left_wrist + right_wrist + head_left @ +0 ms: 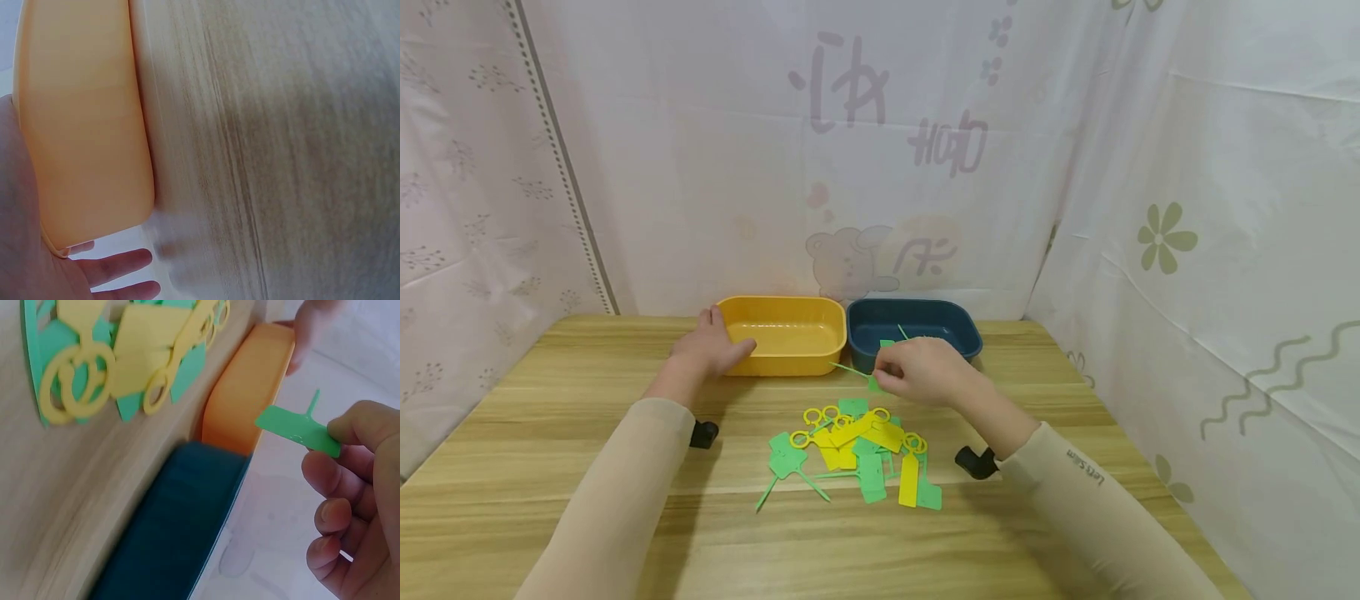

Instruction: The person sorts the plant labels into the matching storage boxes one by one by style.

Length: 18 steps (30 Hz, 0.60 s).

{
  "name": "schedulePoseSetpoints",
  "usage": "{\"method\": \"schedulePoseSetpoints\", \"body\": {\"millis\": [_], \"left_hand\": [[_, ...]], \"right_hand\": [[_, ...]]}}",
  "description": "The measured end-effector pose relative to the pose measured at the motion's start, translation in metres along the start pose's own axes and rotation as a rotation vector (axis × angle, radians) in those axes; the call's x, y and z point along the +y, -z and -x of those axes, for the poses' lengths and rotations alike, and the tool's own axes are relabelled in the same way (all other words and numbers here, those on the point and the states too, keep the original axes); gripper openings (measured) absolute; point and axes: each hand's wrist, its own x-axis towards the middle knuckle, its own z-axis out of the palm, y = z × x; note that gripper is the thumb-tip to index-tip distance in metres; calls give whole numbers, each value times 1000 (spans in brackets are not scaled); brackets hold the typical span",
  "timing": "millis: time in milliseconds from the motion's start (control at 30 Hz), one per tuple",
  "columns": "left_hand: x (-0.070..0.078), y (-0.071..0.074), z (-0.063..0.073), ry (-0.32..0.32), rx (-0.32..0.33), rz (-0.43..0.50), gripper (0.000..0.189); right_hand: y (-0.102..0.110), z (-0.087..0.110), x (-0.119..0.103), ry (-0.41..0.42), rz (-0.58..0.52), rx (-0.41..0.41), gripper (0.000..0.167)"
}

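Between thumb and index finger my right hand (925, 369) pinches a green plant label (294, 430) by its flat end. Its thin stem points left in the head view, and the hand is at the front rim of the dark blue bin (967, 321). Another green label (887, 342) shows inside that bin, partly behind the hand. My left hand (706, 346) rests on the left end of the yellow bin (786, 367), with its fingers fairly straight past the corner in the left wrist view. A heap of green labels (872, 475) and yellow ring-topped tags (908, 482) lies in front of both bins.
The two bins stand side by side at the back of the wooden table (730, 542). Behind them hangs a printed white curtain (700, 167), with more curtain along both sides. Black wrist mounts (976, 463) stick out beneath the forearms.
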Motion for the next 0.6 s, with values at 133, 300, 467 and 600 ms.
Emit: {"method": "schedulePoseSetpoints", "body": {"millis": [133,300,467,600], "left_hand": [[0,0,0,-3,-2,-1,112],[-2,0,-1,-6,3,-5,112],[-3,-1,-2,-2,6,-4,111],[-2,0,0,-2,5,2,111]], "right_hand": [[5,-2,10,-74,10,34,17],[10,-6,25,-154,8,78,19],[11,-9,42,-203,3,115,22],[11,-11,54,-255,-18,110,26]]}}
